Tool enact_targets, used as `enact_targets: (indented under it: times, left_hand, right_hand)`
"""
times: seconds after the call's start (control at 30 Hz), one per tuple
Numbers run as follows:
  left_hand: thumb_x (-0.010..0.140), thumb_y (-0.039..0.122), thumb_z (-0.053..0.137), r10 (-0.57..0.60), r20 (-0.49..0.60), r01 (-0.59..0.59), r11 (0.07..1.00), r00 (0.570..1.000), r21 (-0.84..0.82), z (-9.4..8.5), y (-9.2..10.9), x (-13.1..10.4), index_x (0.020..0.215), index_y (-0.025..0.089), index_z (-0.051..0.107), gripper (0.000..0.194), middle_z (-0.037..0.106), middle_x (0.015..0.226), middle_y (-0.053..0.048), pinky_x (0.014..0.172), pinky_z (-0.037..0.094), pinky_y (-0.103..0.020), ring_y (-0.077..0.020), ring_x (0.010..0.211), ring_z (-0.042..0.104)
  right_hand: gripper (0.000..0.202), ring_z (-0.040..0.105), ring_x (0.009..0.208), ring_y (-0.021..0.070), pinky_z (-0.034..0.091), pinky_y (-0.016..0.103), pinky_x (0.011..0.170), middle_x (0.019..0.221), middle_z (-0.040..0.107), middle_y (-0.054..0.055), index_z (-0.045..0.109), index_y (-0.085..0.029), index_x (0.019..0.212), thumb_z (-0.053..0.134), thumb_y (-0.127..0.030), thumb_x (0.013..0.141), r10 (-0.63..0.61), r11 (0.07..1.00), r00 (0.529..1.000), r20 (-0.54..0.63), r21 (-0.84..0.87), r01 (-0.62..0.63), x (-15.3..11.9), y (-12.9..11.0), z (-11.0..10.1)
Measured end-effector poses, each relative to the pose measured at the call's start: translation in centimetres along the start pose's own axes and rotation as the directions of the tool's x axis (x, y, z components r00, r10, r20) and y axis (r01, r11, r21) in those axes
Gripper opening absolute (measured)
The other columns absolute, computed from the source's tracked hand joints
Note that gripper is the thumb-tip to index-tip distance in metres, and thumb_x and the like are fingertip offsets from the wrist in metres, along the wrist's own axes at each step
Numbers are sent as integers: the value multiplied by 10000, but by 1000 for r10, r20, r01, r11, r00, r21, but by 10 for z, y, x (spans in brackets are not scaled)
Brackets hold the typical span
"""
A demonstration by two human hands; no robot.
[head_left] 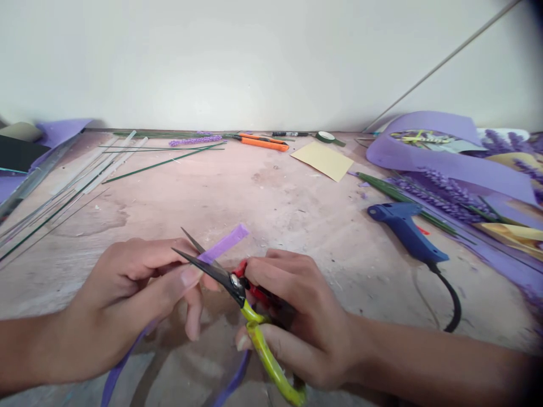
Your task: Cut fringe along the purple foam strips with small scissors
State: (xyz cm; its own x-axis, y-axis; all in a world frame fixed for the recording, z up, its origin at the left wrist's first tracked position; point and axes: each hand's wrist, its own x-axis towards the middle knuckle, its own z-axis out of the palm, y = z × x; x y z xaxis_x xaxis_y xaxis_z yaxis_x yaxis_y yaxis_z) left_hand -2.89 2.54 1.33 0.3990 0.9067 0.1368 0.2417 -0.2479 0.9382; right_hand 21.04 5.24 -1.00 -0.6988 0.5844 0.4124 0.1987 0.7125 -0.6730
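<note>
My left hand (146, 282) pinches a narrow purple strip (227, 242) between thumb and fingers. The strip's short end sticks out up and to the right past the thumb. Lower down, long purple lengths hang below my hands, one under the left wrist. My right hand (301, 305) is wrapped round the scissors (265, 350), which have yellow-green and red handles. Their dark blades are parted and point left, with the purple strip between them close to my left thumb. Part of the red handle is hidden by my right fingers.
A blue glue gun (407, 229) with a black cord lies at right, beside purple flower stems (441, 192) and a purple sheet (449, 164). Farther back are a yellow card (322, 160), an orange cutter (263, 142) and green tape (326, 137). Glue sticks (114, 161) and wires lie left.
</note>
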Motion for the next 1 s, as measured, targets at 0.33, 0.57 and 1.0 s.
enact_targets:
  times: [0.33,0.57,1.0]
  left_hand:
    - [1025,313,540,22,0,-22,1000,1000,3,2,-2,1,727,304,758,369,750,566,88,437,488,-186,-111,456,662]
    - [1021,300,551,62,-9,-62,998,998,-24,2,0,2,828,325,761,287,766,574,115,479,524,-151,-91,451,678]
    - [1018,297,567,29,34,-27,998,999,-58,2,-2,1,847,331,790,283,777,591,100,493,544,-160,-101,488,701]
  right_hand:
    - [402,382,534,99,290,263,565,634,444,-70,405,-222,766,571,-503,1000,19,999,1000,-2,35,-19,2,0,2]
    - [328,367,513,92,285,262,559,645,471,-76,427,-221,807,572,-438,1005,-75,997,996,-57,28,77,1,3,2]
    - [343,412,517,100,324,269,558,647,521,-60,450,-222,796,550,-465,1015,-92,996,993,-77,-4,92,2,2,3]
